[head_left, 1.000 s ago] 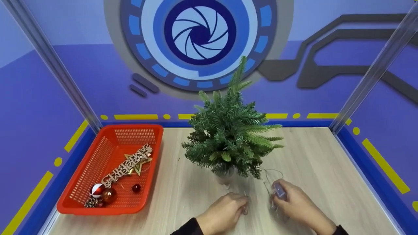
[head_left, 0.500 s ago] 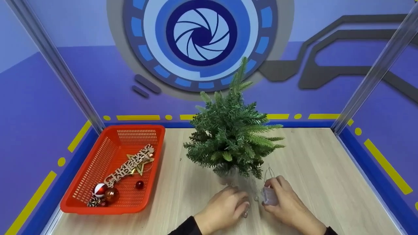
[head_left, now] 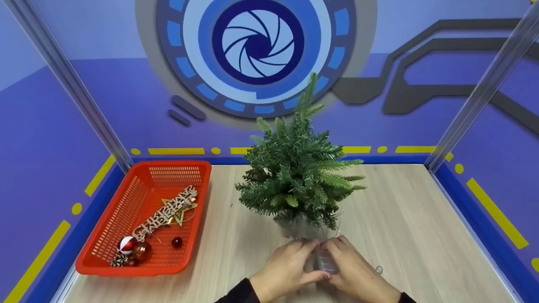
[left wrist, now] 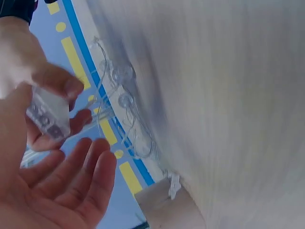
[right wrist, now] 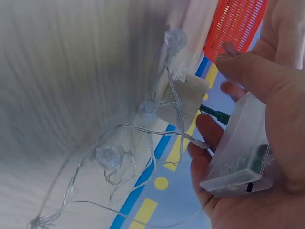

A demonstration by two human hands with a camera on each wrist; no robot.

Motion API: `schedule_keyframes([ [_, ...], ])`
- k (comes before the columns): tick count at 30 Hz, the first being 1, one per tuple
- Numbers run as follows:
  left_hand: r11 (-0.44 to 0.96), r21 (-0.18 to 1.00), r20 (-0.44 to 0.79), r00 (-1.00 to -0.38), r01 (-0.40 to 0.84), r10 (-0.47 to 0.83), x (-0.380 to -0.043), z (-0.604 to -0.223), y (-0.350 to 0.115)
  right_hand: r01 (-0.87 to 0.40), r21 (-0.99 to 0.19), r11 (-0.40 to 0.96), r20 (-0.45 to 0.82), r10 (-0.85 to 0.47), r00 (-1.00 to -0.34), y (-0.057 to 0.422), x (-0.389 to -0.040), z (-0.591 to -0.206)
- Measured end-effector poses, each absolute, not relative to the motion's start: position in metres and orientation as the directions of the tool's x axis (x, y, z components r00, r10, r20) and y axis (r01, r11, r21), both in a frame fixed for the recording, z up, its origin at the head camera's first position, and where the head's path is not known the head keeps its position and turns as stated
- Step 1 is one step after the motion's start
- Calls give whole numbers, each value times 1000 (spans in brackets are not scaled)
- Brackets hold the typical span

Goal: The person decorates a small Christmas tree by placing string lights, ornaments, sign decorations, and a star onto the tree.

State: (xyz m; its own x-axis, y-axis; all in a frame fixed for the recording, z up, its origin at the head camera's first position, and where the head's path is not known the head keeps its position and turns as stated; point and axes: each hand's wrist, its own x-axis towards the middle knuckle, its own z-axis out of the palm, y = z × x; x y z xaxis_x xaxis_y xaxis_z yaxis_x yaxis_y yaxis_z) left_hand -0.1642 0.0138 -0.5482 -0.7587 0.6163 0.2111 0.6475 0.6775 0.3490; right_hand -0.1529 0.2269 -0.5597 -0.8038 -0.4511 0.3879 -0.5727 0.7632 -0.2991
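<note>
My right hand (head_left: 356,267) holds a translucent plastic battery box (right wrist: 238,143) with a small black switch at its end. Thin clear wires of a string of lights (right wrist: 126,126) trail from it, with round clear bulbs (right wrist: 109,156) along them over the table. My left hand (head_left: 286,263) is right beside the box, thumb at its near edge; in the left wrist view its fingers (left wrist: 97,176) extend loosely under the box. Just behind both hands stands a small artificial Christmas tree (head_left: 299,168) on a pale base (head_left: 290,229).
At the left, a red plastic basket (head_left: 198,235) holds a wooden lettered sign (head_left: 164,212), a gold star (head_left: 179,216), several baubles (head_left: 142,251) and a pine cone (head_left: 119,261). One clear bulb (head_left: 379,269) lies right of my right hand. Printed panels (head_left: 189,139) wall in the table.
My right hand has moved left with the battery box, bringing it up against my left hand. My left hand has let go of a clear bulb and its fingers have straightened toward the box.
</note>
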Motion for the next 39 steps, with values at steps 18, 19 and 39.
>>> schedule_keyframes([
  [18,677,439,160,-793,590,588,-171,-547,-28,-518,-526,674,268,-447,-853,241,-160,-562],
  [19,679,437,154,-793,590,590,-172,-549,-31,-526,-552,647,285,-447,-848,243,-161,-562],
  [39,702,54,161,-700,710,695,-180,-572,-34,-517,-648,559,213,-518,-828,220,-168,-565],
])
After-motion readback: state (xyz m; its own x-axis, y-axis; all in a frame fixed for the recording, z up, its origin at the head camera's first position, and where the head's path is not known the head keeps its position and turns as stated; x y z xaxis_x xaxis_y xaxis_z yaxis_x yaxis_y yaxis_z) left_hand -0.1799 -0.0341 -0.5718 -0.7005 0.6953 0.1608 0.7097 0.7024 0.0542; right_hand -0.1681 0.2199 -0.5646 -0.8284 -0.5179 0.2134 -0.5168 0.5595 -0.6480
